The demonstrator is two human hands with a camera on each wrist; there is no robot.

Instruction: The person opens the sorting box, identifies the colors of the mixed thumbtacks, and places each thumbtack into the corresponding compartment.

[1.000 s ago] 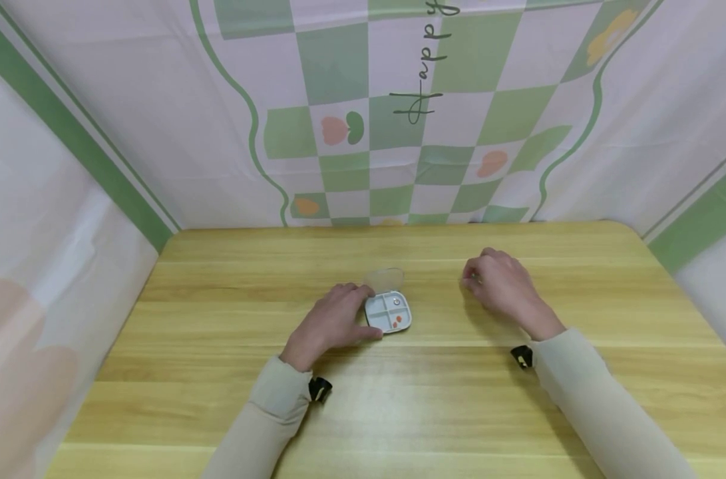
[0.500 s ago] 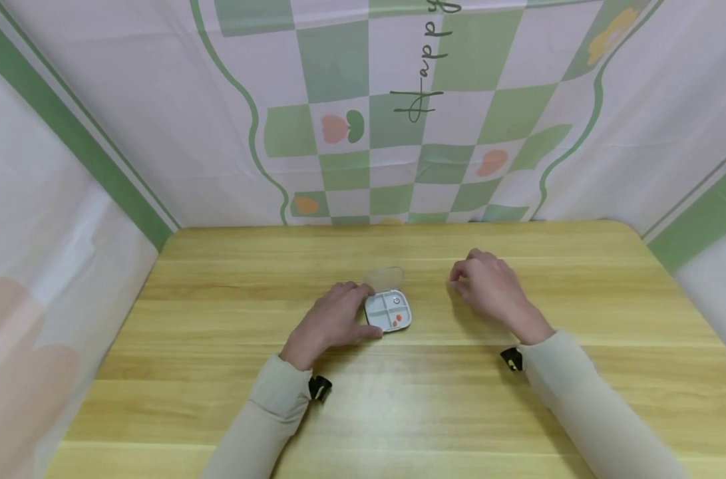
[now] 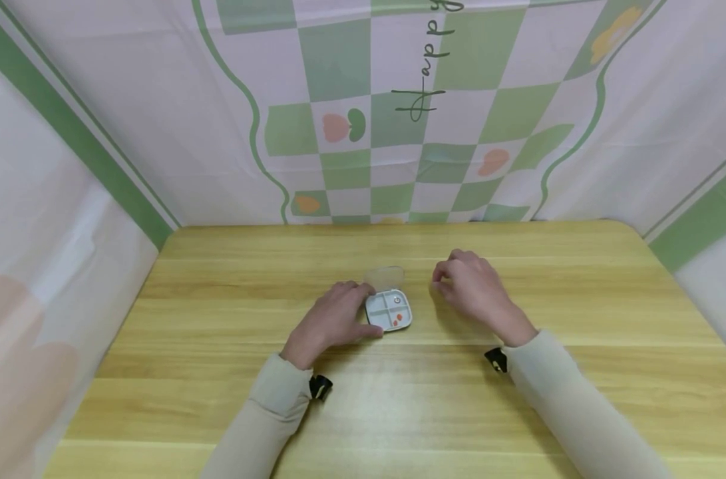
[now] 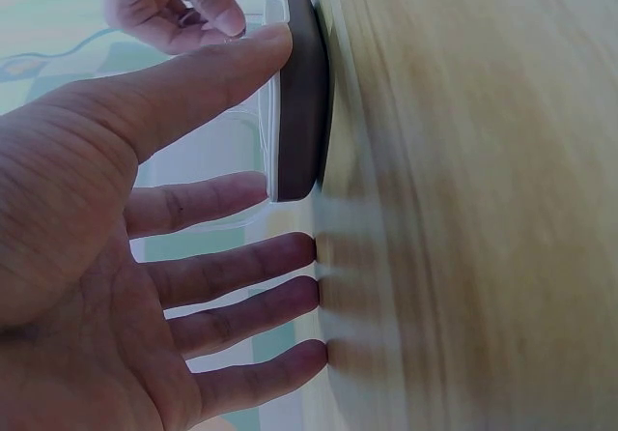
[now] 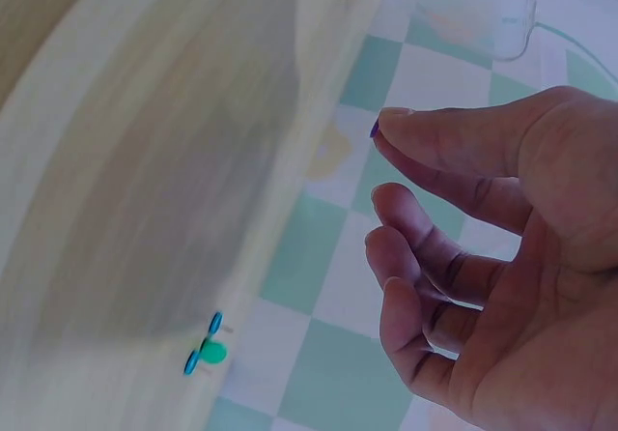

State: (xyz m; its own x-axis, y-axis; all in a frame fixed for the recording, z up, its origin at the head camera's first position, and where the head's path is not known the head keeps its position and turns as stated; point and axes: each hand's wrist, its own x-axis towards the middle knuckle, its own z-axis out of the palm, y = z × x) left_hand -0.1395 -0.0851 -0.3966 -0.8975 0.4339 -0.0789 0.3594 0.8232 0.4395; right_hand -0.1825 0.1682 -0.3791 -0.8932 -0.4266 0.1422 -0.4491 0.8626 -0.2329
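Note:
A small pill box [image 3: 377,320] with four-way dividers lies on the table, its clear lid [image 3: 391,277] swung back. Its white tray sits in a dark base [image 4: 303,98]. Small orange pieces [image 3: 397,319] lie in the near right compartment, and a tiny ring-like piece [image 3: 397,301] in the far right one. My left hand [image 3: 333,319] holds the box between thumb and index finger, the other fingertips resting on the table. To the right of the box, my right hand [image 3: 473,289] pinches a tiny purple piece [image 5: 375,129] between thumb and index finger; most of it is hidden.
The wooden table [image 3: 363,412] runs back to a white and green checked cloth [image 3: 392,126] hanging behind it. In the right wrist view a small blue and green item [image 5: 212,352] shows near the table's edge. Dark wrist cameras [image 3: 496,360] sit at both cuffs.
My right hand has moved left, closer to the pill box, keeping its pinch. My left hand and the box have stayed in place.

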